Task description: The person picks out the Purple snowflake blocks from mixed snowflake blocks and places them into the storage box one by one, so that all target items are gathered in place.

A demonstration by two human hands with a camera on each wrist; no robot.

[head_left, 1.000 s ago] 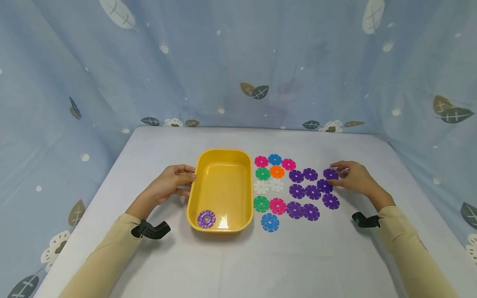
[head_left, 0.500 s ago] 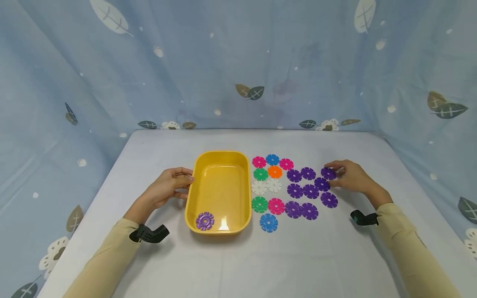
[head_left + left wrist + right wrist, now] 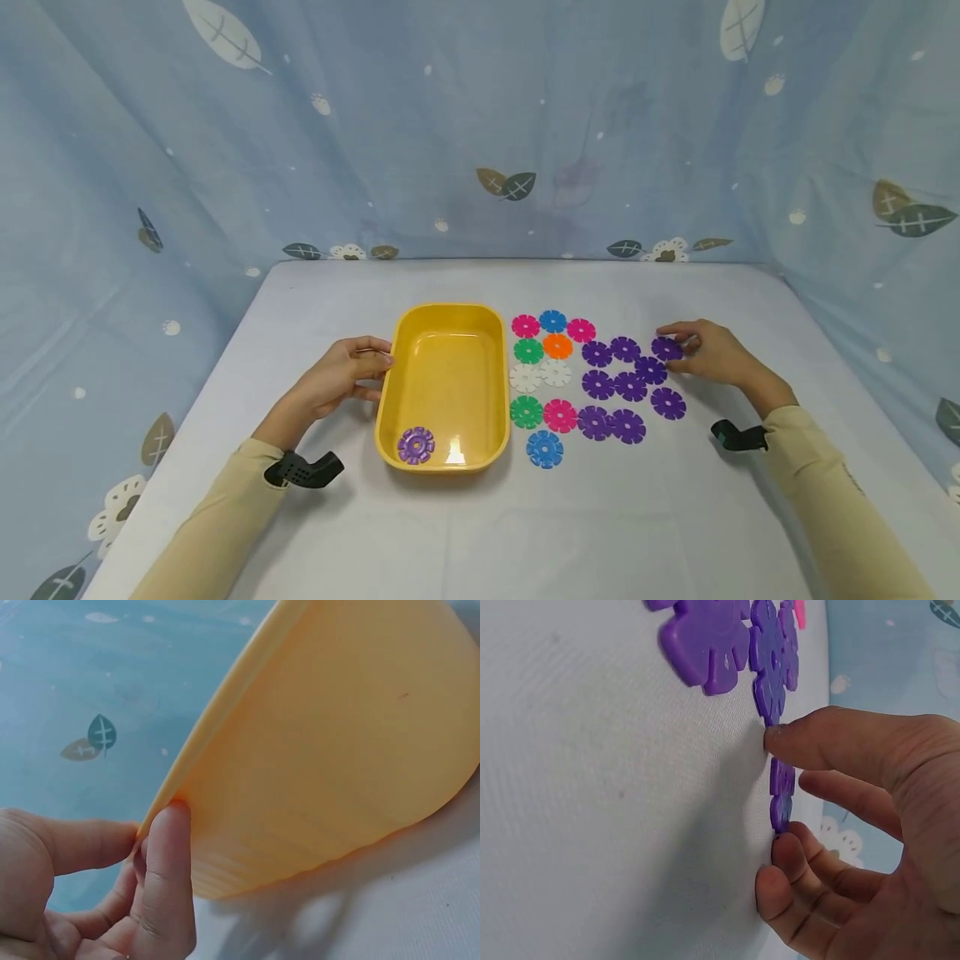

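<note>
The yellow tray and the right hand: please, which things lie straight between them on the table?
In the head view, going across from the tray: a green disc, an orange disc, then purple discs up to the right hand.

backdrop [image 3: 420, 117]: blue, leaf-printed, apparently hung cloth | table [image 3: 562, 533]: white | light: soft, diffuse

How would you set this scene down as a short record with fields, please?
Left hand: pinches the rim of the yellow tray
Right hand: thumb and fingers at the edges of a purple disc
In tray: purple flower piece, near left corner
Right of tray: pink, blue, green, orange, white and more purple discs
Surface: white table
Backdrop: blue cloth with leaf prints
</note>
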